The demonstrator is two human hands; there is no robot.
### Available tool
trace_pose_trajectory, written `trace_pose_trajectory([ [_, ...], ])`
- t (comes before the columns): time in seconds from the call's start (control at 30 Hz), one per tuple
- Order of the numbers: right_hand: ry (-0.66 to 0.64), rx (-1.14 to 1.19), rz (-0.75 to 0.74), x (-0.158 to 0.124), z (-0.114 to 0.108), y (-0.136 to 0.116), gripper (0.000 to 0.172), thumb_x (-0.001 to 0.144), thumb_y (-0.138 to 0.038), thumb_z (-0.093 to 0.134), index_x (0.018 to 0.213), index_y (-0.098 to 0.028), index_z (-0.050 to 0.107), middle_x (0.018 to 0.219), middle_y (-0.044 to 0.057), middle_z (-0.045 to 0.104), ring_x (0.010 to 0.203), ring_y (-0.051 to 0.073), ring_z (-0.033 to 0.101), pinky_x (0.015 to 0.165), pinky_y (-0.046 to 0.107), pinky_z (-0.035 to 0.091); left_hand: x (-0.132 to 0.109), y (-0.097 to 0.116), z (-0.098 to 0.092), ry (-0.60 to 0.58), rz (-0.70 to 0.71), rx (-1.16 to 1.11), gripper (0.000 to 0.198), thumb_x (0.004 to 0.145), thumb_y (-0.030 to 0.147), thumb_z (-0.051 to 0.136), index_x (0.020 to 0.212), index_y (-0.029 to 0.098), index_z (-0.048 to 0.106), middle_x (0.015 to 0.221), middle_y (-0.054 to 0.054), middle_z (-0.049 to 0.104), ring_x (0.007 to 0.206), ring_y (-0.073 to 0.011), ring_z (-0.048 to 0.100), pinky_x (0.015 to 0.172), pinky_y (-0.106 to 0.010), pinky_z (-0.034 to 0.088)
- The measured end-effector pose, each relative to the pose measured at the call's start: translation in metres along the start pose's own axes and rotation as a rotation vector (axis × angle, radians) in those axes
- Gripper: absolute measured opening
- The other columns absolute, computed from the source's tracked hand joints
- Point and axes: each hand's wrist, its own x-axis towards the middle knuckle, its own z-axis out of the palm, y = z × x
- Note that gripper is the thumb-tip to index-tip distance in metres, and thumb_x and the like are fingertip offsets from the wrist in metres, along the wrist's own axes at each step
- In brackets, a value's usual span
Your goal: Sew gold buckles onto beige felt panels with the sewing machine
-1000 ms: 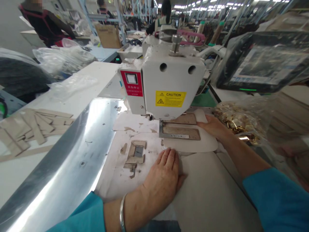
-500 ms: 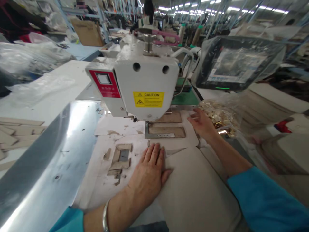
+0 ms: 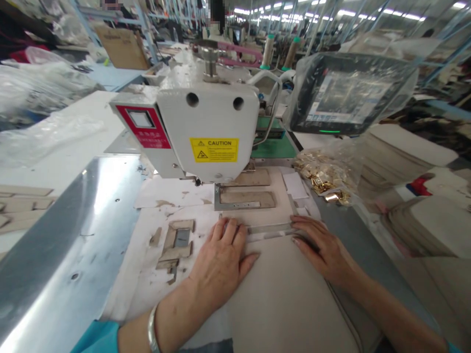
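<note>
My left hand (image 3: 221, 257) lies flat, fingers stretched, across the left upper edge of a beige fabric-like panel (image 3: 283, 294) and the white sheet (image 3: 140, 274) beside it. My right hand (image 3: 324, 245) rests at the panel's upper right corner, its fingers stretched forward and the thumb apart on the panel. Just beyond both hands lies a paler beige piece (image 3: 257, 215), partly under a metal clamp frame (image 3: 239, 206). Between it and the panel a narrow strip shows. The sewing machine head (image 3: 209, 122) stands above the clamp. Whether either hand pinches an edge is hard to see.
A wrapped control screen (image 3: 346, 103) stands at the right. Below it lie a plastic bag of gold-coloured metal parts (image 3: 327, 179) and stacked beige panels (image 3: 427, 220). Beige strips (image 3: 25, 203) lie at the left, past a metal plate (image 3: 69, 245). Clear plastic wrapping (image 3: 40, 93) lies further back.
My right hand has come back from beside the clamp to the panel's upper right corner. The panel sits slightly lower, with a gap to the paler piece. My left hand has stayed nearly in place.
</note>
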Motion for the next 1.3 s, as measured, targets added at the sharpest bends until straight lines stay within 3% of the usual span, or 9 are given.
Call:
trace_pose_trajectory([
  [0.1,0.014,-0.067,-0.010,0.007,0.003,0.003,0.039,0.093,-0.027,0.054,0.131,-0.017,0.051,0.130,0.015,0.058,0.123,0.029,0.053,0.104,0.051,0.045,0.002,0.000,-0.002,0.005,0.009,0.008,0.051,0.092,0.050,0.054,0.123,0.011,0.057,0.127,-0.017,0.054,0.124,-0.0359,0.045,0.107,-0.052,0.040],
  [0.3,-0.019,-0.138,-0.051,0.010,0.006,0.000,0.026,0.094,-0.026,0.052,0.115,-0.012,0.060,0.117,0.016,0.062,0.112,0.027,0.058,0.098,0.046,0.050,0.002,-0.002,-0.001,0.029,0.019,0.013,0.045,0.091,0.050,0.054,0.116,0.012,0.059,0.120,-0.016,0.056,0.117,-0.0338,0.048,0.104,-0.051,0.042],
  [0.57,-0.081,-0.374,-0.096,0.008,0.008,0.002,0.044,0.098,-0.029,0.047,0.136,-0.010,0.054,0.142,0.014,0.054,0.135,0.030,0.045,0.112,0.048,0.040,0.000,-0.002,0.003,0.052,0.046,0.048,0.054,0.093,0.049,0.052,0.136,0.016,0.050,0.125,-0.014,0.053,0.115,-0.0334,0.046,0.102,-0.051,0.041],
  [0.73,-0.085,-0.309,-0.108,0.011,0.009,0.007,0.045,0.097,-0.029,0.048,0.136,-0.008,0.055,0.143,0.017,0.052,0.136,0.029,0.044,0.113,0.047,0.039,-0.001,-0.002,0.000,0.031,0.037,0.035,0.049,0.093,0.048,0.051,0.130,0.016,0.055,0.120,-0.013,0.054,0.112,-0.0327,0.046,0.101,-0.050,0.042],
  [0.97,-0.026,-0.120,-0.130,0.007,0.007,0.007,0.036,0.094,-0.021,0.053,0.128,-0.013,0.059,0.132,0.015,0.060,0.130,0.028,0.051,0.111,0.048,0.042,0.000,0.000,-0.002,0.001,0.021,0.010,0.044,0.093,0.047,0.052,0.123,0.016,0.058,0.115,-0.012,0.054,0.108,-0.0321,0.046,0.099,-0.050,0.043],
  [1.13,0.014,0.008,-0.085,0.030,0.003,0.019,0.020,0.095,-0.016,0.048,0.108,-0.017,0.064,0.102,0.011,0.068,0.099,0.022,0.064,0.088,0.039,0.054,0.003,0.001,-0.002,-0.003,0.011,0.009,0.043,0.093,0.045,0.053,0.122,0.015,0.059,0.114,-0.013,0.055,0.113,-0.0339,0.045,0.101,-0.053,0.042],
  [1.23,-0.016,-0.100,-0.037,0.048,0.000,0.027,0.022,0.094,-0.017,0.048,0.109,-0.015,0.064,0.090,0.011,0.066,0.087,0.024,0.064,0.079,0.041,0.055,0.004,0.001,-0.003,-0.013,0.010,0.005,0.041,0.092,0.043,0.055,0.122,0.015,0.059,0.114,-0.012,0.055,0.112,-0.0336,0.046,0.102,-0.053,0.042],
  [1.3,-0.054,-0.230,-0.034,0.057,-0.001,0.031,0.020,0.092,-0.018,0.049,0.103,-0.014,0.065,0.099,0.015,0.065,0.098,0.028,0.062,0.085,0.046,0.053,0.004,0.000,-0.003,-0.022,0.009,0.001,0.041,0.092,0.043,0.055,0.122,0.016,0.059,0.113,-0.012,0.056,0.111,-0.0330,0.046,0.101,-0.053,0.042],
])
